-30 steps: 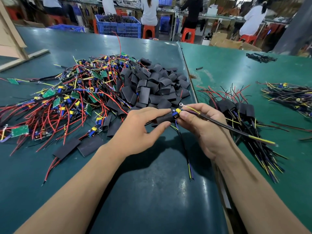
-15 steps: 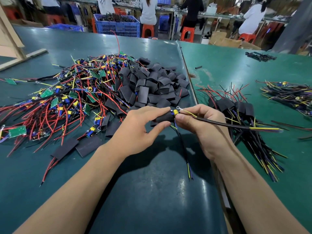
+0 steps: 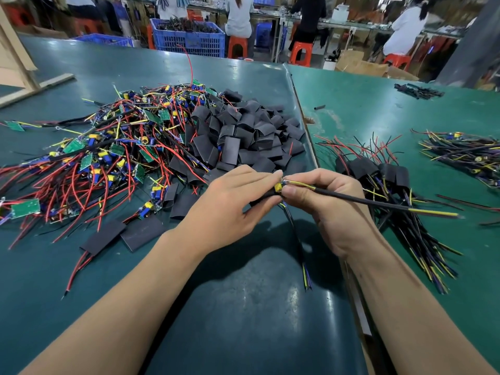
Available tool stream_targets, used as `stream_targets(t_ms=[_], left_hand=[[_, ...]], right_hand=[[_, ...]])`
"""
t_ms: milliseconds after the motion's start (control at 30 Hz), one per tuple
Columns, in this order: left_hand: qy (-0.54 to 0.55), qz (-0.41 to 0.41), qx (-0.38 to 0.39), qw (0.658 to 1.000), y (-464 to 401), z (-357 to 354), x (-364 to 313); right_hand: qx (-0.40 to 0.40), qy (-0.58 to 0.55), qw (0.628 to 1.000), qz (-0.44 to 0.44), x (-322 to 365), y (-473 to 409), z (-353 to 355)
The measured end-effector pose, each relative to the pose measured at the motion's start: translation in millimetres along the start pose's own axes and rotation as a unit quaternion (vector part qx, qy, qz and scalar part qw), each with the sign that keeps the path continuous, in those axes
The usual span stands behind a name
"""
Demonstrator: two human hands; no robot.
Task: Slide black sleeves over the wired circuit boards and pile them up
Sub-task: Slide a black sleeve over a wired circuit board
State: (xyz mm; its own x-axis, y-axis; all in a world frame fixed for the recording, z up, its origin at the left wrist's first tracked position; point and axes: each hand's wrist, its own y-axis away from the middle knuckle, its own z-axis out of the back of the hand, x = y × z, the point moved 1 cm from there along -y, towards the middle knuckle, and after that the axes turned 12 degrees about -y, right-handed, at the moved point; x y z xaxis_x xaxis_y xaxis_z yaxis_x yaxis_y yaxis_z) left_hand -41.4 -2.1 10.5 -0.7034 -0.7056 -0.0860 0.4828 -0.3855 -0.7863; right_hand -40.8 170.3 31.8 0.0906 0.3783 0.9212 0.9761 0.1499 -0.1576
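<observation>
Since the earlier frame the black sleeve (image 3: 263,197) has gone further over the wired circuit board (image 3: 278,187), so that now only a yellow part of the board shows at the sleeve's mouth, and the black cable (image 3: 362,200) points more flat toward the right edge. All this is in the centre of the frame, a little above the green table (image 3: 243,307). The left hand (image 3: 230,209) pinches the sleeve between thumb and fingers. The right hand (image 3: 322,204) pinches the board end and the cable. The step in hand seems to be the last part of the sliding. Next, I think, the sleeve must cover the yellow part fully, then the piece goes to the finished pile (image 3: 378,171) at middle right. The loose sleeves (image 3: 243,139) and bare boards (image 3: 108,158) wait at upper left.
</observation>
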Motion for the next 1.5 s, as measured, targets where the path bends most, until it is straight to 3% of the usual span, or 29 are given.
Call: stream_targets(t_ms=[167,267,533,767,1100,1500], left_hand=[[0.050,0.074,0.035,0.995,1.6,10.2,3.0],[0.021,0.113,0.004,0.993,3.9,17.8,12.2],[0.012,0.097,-0.025,0.995,3.6,16.7,11.0],[0.057,0.136,-0.017,0.989,3.6,11.8,7.0],[0.062,0.097,-0.027,0.993,2.5,9.1,9.8],[0.086,0.077,-0.017,0.993,1.8,4.3,3.5]], right_hand=[[-0.025,-0.053,0.998,-0.020,-1.9,-1.5,-1.1],[-0.049,-0.099,0.993,-0.028,-2.0,-3.6,-0.3],[-0.064,-0.111,0.991,-0.028,-2.2,-3.5,-0.3],[-0.071,-0.130,0.989,-0.032,-2.4,-4.0,-1.3],[-0.081,-0.160,0.982,-0.058,-2.8,-5.3,1.4],[-0.052,-0.101,0.993,-0.036,0.5,-4.9,6.1]])
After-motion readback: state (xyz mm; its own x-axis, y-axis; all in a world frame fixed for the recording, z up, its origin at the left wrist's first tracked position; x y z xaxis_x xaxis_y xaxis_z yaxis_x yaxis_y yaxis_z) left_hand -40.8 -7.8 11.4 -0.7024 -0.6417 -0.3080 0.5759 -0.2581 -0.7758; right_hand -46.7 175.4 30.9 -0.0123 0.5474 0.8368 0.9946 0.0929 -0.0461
